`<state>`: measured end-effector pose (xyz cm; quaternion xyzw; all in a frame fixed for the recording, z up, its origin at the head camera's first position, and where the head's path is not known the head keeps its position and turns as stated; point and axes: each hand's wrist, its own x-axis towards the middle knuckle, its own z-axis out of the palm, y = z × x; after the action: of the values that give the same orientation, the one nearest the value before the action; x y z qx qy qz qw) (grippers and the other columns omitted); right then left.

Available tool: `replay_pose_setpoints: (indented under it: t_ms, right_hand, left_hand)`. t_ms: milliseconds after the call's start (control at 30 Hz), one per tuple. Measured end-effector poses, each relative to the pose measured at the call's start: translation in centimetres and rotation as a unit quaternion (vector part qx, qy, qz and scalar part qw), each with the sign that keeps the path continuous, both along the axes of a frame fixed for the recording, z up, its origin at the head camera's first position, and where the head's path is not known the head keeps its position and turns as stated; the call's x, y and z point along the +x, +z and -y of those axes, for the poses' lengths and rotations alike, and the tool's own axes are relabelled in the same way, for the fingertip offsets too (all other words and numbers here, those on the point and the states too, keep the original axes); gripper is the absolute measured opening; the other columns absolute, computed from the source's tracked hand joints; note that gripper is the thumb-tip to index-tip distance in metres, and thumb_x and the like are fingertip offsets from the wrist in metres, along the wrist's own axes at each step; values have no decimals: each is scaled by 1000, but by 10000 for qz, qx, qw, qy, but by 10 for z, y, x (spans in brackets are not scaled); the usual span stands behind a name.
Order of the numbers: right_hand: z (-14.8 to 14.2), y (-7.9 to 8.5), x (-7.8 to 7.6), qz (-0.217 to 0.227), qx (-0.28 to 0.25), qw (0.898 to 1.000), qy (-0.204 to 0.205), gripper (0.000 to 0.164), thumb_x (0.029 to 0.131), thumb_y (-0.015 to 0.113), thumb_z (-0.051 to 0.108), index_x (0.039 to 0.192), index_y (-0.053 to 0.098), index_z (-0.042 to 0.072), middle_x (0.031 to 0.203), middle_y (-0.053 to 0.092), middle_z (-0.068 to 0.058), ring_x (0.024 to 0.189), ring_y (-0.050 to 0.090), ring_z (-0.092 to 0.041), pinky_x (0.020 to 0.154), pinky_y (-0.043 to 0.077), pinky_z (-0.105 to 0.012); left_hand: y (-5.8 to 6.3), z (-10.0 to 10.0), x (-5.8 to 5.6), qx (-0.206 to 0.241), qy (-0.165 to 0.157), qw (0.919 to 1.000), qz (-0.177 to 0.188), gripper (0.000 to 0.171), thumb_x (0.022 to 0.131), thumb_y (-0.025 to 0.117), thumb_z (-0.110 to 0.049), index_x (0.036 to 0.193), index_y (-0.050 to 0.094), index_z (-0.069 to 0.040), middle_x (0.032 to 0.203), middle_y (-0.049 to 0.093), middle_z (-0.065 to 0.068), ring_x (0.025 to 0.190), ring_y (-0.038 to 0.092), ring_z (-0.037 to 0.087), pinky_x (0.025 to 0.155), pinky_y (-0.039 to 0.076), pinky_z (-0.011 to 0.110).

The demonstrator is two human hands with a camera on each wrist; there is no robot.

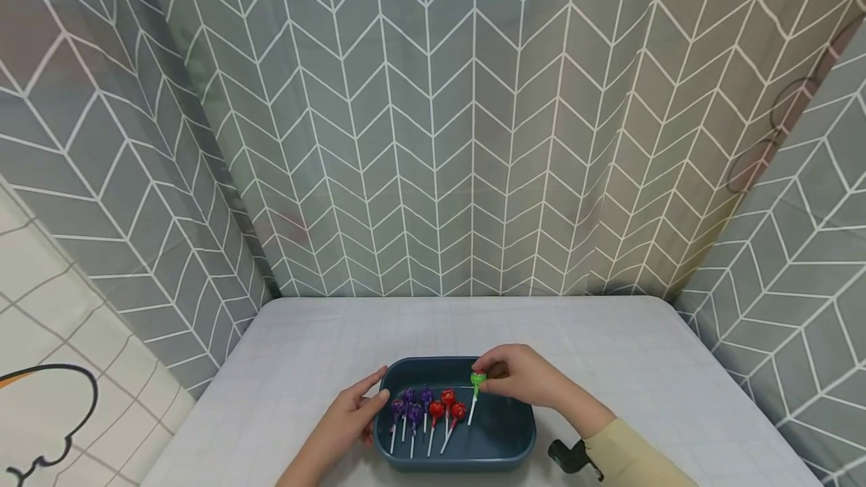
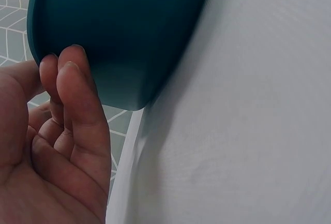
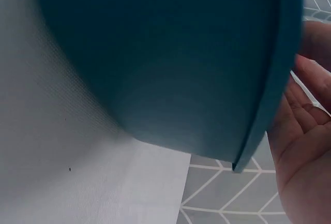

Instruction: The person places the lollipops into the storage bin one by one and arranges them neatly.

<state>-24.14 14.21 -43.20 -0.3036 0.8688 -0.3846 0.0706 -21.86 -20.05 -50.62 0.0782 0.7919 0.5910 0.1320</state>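
Observation:
A dark blue rectangular tray sits on the table in the head view. Inside it, purple-wrapped lollipops lie at the left, with red-wrapped lollipops beside them toward the middle. My left hand grips the tray's left side, thumb at the rim; in the left wrist view its fingers press the outer wall. Over the tray's right part, my right hand pinches a green lollipop by its head, stick pointing down. The right wrist view shows the tray's outer wall but not the lollipop.
A white cloth covers the table. Right of the tray, a black device shows by the right sleeve. Grey curtains with white chevron lines stand behind and at both sides.

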Motion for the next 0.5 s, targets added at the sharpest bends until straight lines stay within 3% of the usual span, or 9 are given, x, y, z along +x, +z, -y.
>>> replay_pose_setpoints:
  t_ms: [500]
  right_hand:
    - [15, -11, -3, -523, 886, 9942, 300, 20, 85, 78, 11, 105, 75, 7, 94, 70, 6, 78, 61, 0, 69, 53, -20]
  left_hand:
    - [2, -2, 2, -41, 47, 10000, -18, 68, 99, 59, -45, 153, 38, -9, 60, 58, 4, 51, 57, 19, 51, 53, 35]
